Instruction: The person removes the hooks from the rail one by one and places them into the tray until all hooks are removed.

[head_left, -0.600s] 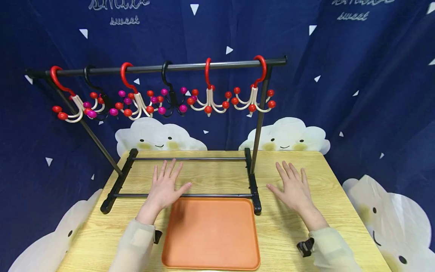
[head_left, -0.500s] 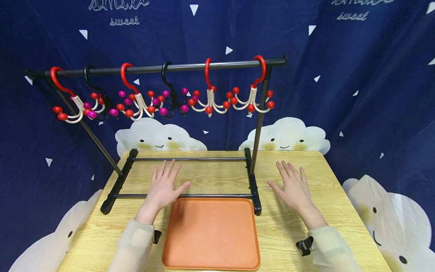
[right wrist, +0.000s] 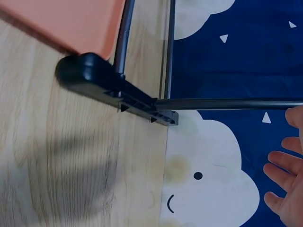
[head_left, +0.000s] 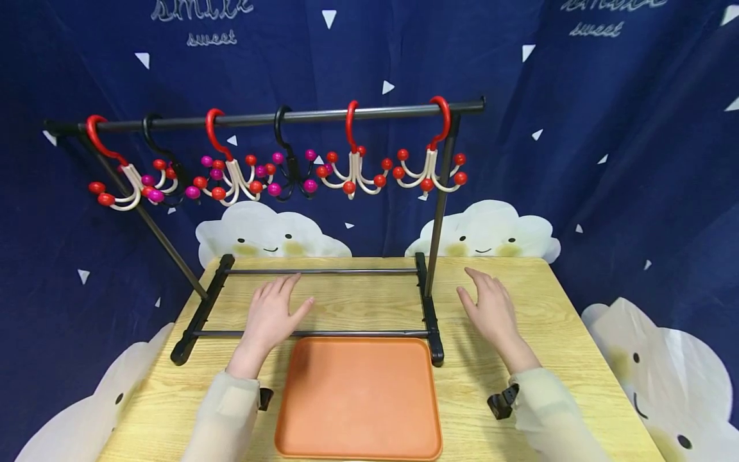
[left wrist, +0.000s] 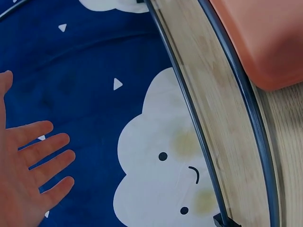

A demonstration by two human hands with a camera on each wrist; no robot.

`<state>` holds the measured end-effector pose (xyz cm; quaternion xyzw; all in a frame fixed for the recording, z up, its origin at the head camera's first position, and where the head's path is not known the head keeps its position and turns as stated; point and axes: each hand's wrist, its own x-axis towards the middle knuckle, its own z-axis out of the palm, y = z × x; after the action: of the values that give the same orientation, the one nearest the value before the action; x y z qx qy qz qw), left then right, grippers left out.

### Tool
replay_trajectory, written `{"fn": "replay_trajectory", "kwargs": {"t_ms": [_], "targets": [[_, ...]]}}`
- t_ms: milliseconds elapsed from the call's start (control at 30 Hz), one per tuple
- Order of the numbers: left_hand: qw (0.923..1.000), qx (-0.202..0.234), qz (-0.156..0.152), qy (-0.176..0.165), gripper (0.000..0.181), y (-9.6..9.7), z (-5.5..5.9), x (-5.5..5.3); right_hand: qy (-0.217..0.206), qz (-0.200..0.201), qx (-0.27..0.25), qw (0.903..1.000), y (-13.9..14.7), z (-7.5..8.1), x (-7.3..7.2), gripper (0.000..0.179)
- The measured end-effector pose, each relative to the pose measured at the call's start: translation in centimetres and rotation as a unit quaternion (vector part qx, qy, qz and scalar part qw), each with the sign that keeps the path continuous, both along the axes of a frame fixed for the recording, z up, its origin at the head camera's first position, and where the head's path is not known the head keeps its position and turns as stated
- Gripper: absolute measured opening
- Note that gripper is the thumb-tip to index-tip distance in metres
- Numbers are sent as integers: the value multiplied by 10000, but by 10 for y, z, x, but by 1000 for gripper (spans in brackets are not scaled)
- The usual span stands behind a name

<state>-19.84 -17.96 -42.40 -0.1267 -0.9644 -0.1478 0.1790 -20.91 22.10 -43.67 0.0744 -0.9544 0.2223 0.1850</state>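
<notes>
My left hand hovers above the lower part of a black metal rack, its fingers loosely bent and holding nothing. To the right of the rack, my right hand is held over the table, also relaxed and bare. Several swivel hooks with ball-tipped arms hang in a row from the rack's top rail. Some are red and cream with red balls, like this red-and-cream hook; others are black with magenta balls, like this black hook. Both wrist views show spread fingers of the left hand and right hand.
An orange tray lies on the wooden table, in front of the rack. The rack's right foot stands beside the right hand. Behind hangs a dark blue curtain with white clouds.
Fingers of both hands have drawn closer together and bent a little. The right hand and forearm have shifted slightly left. The hanging hooks sway slightly.
</notes>
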Motion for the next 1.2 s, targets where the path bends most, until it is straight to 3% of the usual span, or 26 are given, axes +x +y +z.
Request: {"fn": "replay_trajectory", "kwargs": {"t_ms": [267, 467, 600, 833, 933, 1200], "targets": [[9988, 271, 145, 388, 52, 1, 2, 0, -380, 5, -709, 9968, -12, 10, -13, 50], [9936, 587, 290, 926, 39, -1, 6, -1, -430, 141, -1462, 9882, -22, 22, -27, 49], [9885, 820, 430, 1200, 34, -7, 11, -2, -476, 200, -2141, 9754, -28, 32, -36, 46], [9790, 1130, 653, 1565, 26, -22, 22, -2, -408, 488, -3297, 9419, -41, 50, -52, 52], [9739, 1264, 802, 1707, 24, -30, 30, -3, -228, 594, -3451, 9364, -45, 56, -60, 55], [9611, 1542, 1277, 1901, 23, -56, 55, -7, 150, 593, -3411, 9380, -52, 66, -74, 53]]}}
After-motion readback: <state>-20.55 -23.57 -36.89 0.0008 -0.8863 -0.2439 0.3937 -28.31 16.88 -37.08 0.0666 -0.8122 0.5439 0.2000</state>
